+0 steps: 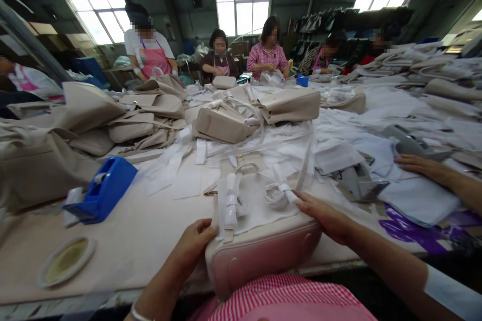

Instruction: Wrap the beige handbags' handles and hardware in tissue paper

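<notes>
A beige handbag (pixel 263 256) lies on its side at the table's front edge, its base towards me and against my pink apron. My left hand (pixel 194 246) grips the bag's left side, thumb on top and fingers curled. On the right side, my right hand (pixel 324 215) holds the bag's edge, its thumb and fingertips near a coiled strap (pixel 276 195) wrapped in white material. White wrapping sheet (pixel 256 210) covers the bag's upper face. A second wrapped strap part (pixel 231 205) lies on the left of that sheet. Some of my fingers are hidden behind the bag.
A blue tape dispenser (pixel 107 190) and a tape roll (pixel 68 262) stand at the left. Beige bags (pixel 222 123) are piled behind. At the right are a grey tape dispenser (pixel 361 183), purple plastic (pixel 410 230) and another person's hand (pixel 425 168). Several people work across the table.
</notes>
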The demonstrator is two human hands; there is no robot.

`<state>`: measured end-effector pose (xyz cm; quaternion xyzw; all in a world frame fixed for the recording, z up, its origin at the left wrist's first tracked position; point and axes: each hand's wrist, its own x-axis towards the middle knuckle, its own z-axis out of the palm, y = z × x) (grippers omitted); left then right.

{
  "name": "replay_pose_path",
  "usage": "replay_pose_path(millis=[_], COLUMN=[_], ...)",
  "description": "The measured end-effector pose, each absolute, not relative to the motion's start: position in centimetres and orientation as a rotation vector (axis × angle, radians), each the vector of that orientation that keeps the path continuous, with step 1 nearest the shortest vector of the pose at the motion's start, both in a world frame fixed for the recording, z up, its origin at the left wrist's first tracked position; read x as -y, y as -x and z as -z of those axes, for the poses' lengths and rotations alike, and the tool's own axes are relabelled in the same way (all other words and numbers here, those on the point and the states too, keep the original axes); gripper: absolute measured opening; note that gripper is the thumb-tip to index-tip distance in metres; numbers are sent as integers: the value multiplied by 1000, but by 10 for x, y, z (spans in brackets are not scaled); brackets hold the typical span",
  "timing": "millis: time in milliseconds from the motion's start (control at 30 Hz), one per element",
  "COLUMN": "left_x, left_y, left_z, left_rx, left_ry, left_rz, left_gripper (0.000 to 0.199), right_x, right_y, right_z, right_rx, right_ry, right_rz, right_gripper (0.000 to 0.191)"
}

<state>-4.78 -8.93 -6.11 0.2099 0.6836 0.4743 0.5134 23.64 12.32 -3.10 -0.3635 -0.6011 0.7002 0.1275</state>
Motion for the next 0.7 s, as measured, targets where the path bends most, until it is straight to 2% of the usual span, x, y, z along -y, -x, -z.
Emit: replay_pose_path(millis=[67, 167, 233, 367, 467, 533, 633, 700], left_x=[85, 82, 86, 104, 103, 86, 37, 3], left_y=[43, 56, 79, 125, 128, 111, 70, 41], left_z=[52, 16, -20, -114, -171, -186, -175, -162], left_rx=[-1577, -1631, -1741, -2039, -2268, -2439, -2550, -2392], left_ry=[-508, -540, -609, -720, -861, -1107, -1510, -1615], left_rz=[-1179, -1246, -1224, -1116, -1013, -788, -391, -413], left_gripper=[33, 37, 37, 27, 28, 21, 6, 8], right_x=[-116, -102, -93, -86, -88, -89, -90, -92], right_y=[-232, -223, -216, -203, -194, -189, -182, -181], right_z=[26, 17, 14, 21, 31, 36, 37, 37], right_rx=[1680, 1634, 1675, 1904, 1939, 1894, 1790, 1694], right_ry=[972, 768, 676, 703, 757, 796, 829, 826], right_rz=[-2113, -2230, -2261, -2188, -2070, -2085, -2136, -2149], right_gripper=[60, 58, 59, 68, 63, 59, 57, 57])
